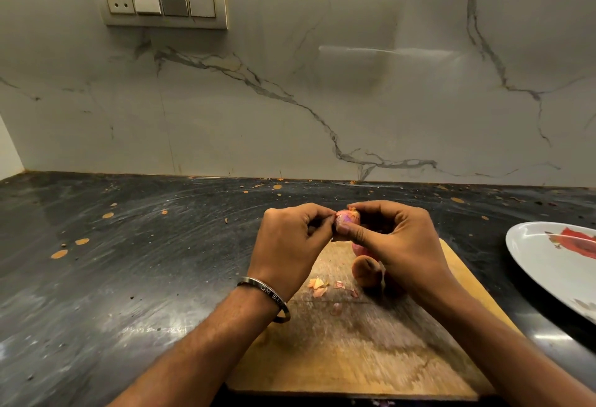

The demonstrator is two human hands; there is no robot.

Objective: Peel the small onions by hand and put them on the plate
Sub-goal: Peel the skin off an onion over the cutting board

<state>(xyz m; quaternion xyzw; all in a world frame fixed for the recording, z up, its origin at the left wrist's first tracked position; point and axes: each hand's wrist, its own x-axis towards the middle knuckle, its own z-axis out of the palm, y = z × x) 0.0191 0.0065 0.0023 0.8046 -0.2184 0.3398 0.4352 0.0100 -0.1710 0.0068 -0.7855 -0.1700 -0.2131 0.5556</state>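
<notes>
While both hands meet above the far end of the worn rectangular wooden chopping board (371, 342), I see the small pinkish-purple onion (346, 220) pinched between them, lifted clear of the wood. My right hand (400, 245) curls round it, thumb pressed across its front and forefinger over the top; my left hand (290, 242) nips its left side with curled fingertips, a plain metal bangle (267, 297) loose at the wrist. Under the right palm two more small onions sit on the board, a rounded brownish papery-skinned one (366, 272) and a pink one (359, 249) largely hidden behind it. Thin, dry scraps of peel (319, 285) lie just left of them. The glossy white oval plate with a red print (548, 261) rests on the streaked black stone counter (129, 261) to the right, apart from the board's right edge and cut off by the frame. Leftward the counter runs wide, flecked with orange spots, up to the veined white marble wall (354, 84), where a cream switch panel (161, 1) is mounted high.
</notes>
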